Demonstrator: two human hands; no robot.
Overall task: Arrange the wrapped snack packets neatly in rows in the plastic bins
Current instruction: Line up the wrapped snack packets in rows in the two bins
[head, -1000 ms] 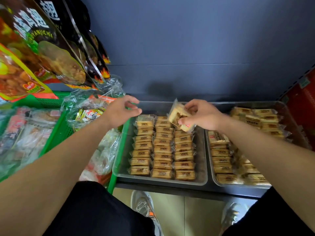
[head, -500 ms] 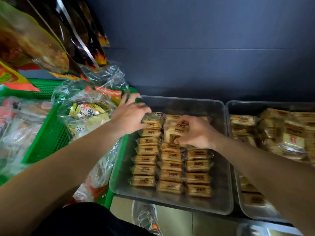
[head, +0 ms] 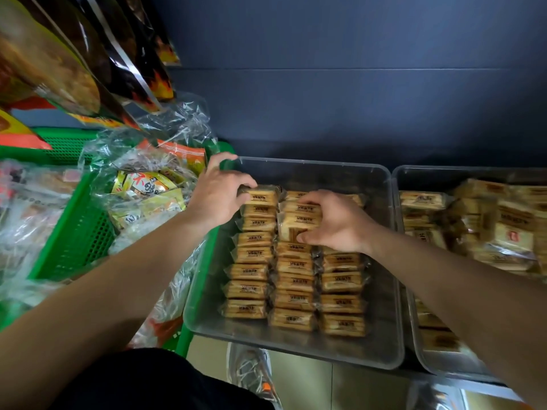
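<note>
A packet [head: 299,224], likely light and crushable, is pinched at its edges by the right hand [head: 340,223]; the grip of the left hand [head: 219,199] beside it cannot be told.

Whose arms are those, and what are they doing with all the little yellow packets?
They belong to a person wearing a camera on the head, so you look down as they do. It is the only view. The right hand grips a wrapped snack packet at the middle row in a clear plastic bin. The left hand rests against the far end of the left row. A second bin on the right holds jumbled packets. A green basket of bagged snacks sits on the left.
</note>
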